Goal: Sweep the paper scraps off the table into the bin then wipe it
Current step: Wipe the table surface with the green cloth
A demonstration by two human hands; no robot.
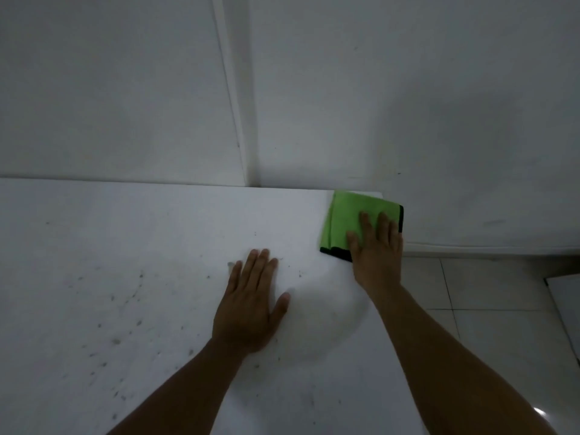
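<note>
At the table's (125, 233) far right corner, the right hand (378, 259) presses a folded green cloth (348, 218) flat with straight fingers (365, 224) held nearly together, evidently wiping, while the left hand (251, 302), fingers loosely spread, braces mid-table; no scraps or bin visible.

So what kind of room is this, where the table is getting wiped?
Probably a plain indoor room, a home or utility space; nothing shows which. A white table stands against bare white walls in a corner, over a glossy tiled floor. The right hand presses a folded green cloth at the table's far right corner.
</note>
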